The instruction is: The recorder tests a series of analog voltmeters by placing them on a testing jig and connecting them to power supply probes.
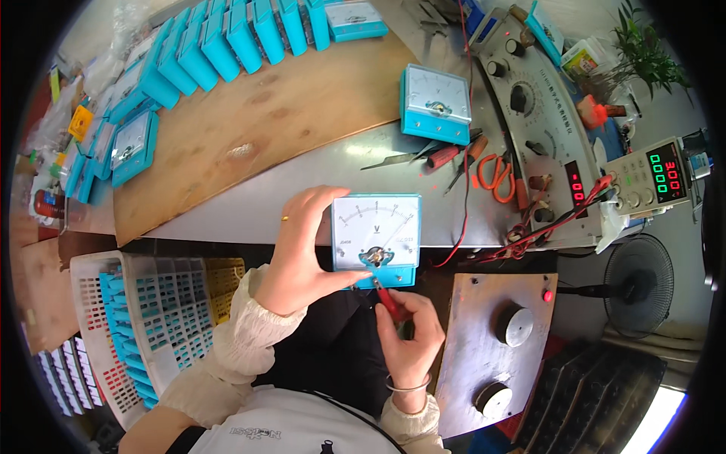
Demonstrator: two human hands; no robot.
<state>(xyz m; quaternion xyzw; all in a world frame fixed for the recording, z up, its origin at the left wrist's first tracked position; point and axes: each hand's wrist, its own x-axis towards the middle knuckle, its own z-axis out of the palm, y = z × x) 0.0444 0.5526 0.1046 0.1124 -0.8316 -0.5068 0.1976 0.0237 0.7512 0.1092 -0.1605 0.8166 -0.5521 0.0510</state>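
My left hand (299,250) grips a blue panel voltmeter (377,219) by its left side, thumb along the lower edge and fingers behind the top. The meter has a white dial with a thin needle and an exposed movement near its bottom. In my right hand (412,340) is a red-handled screwdriver (389,304), its tip up at the meter's lower edge, close to my left thumb. Whether the tip sits in a screw cannot be made out. A similar blue meter (436,98) lies on the bench beyond, to the right.
Blue meters (227,45) line the back of a brown board (249,144). Pliers with orange handles (495,181) and screwdrivers lie on the metal bench, by a test instrument (541,113) with red leads. A power supply (646,178) stands right; a white crate (162,318) stands lower left.
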